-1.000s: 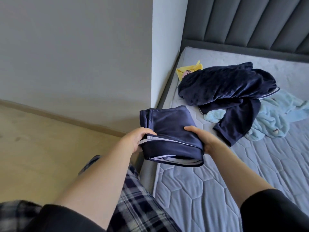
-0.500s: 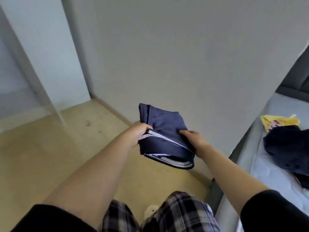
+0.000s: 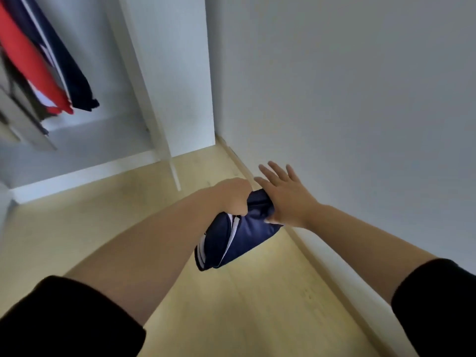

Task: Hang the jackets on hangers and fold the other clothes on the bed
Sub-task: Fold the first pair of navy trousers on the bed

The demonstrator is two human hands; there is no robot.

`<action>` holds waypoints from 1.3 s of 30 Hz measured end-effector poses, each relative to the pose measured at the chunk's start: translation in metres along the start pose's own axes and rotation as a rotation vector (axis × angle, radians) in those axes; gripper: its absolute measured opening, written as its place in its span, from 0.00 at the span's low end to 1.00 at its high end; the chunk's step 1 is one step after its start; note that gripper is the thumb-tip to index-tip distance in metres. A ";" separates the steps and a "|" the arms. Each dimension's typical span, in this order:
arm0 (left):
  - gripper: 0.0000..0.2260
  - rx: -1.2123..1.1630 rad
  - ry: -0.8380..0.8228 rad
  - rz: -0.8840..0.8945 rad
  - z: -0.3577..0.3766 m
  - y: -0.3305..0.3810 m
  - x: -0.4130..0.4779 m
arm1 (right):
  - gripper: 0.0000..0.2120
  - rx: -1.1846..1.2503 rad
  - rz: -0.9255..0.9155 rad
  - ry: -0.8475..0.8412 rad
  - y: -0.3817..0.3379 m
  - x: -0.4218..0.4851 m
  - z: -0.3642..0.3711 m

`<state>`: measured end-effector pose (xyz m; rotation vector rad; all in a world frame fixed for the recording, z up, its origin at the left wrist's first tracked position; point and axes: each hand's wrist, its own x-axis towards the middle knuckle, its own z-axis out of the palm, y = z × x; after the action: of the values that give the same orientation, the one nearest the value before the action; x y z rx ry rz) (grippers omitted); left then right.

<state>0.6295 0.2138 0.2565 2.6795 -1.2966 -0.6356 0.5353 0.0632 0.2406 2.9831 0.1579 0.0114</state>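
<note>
A folded navy garment with white stripes (image 3: 231,243) hangs in the air over the wooden floor. My left hand (image 3: 233,197) grips its upper edge with curled fingers. My right hand (image 3: 286,194) lies against the garment's right side with its fingers straight and spread. The bed and the other clothes are out of view.
An open white wardrobe (image 3: 154,99) stands ahead on the left, with red (image 3: 31,63) and navy (image 3: 74,73) clothes hanging inside at the upper left. A white wall (image 3: 334,99) runs along the right, with a skirting board at the wooden floor (image 3: 244,305).
The view has swung left from the bed to the wardrobe. The garment now hangs down from my left hand, and my right hand has let go and spread its fingers.
</note>
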 end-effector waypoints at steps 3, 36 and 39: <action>0.07 0.050 -0.040 0.008 -0.078 -0.014 -0.040 | 0.31 0.052 -0.074 -0.160 -0.017 0.036 -0.081; 0.04 0.265 0.507 -0.559 -0.637 -0.356 -0.272 | 0.13 0.201 -0.525 0.094 -0.176 0.510 -0.617; 0.04 0.225 0.565 -0.603 -0.676 -0.404 -0.260 | 0.12 0.187 -0.551 0.133 -0.181 0.579 -0.639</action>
<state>1.0568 0.6077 0.8484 3.0916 -0.4373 0.2607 1.0824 0.4002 0.8436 3.0052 1.0380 0.1378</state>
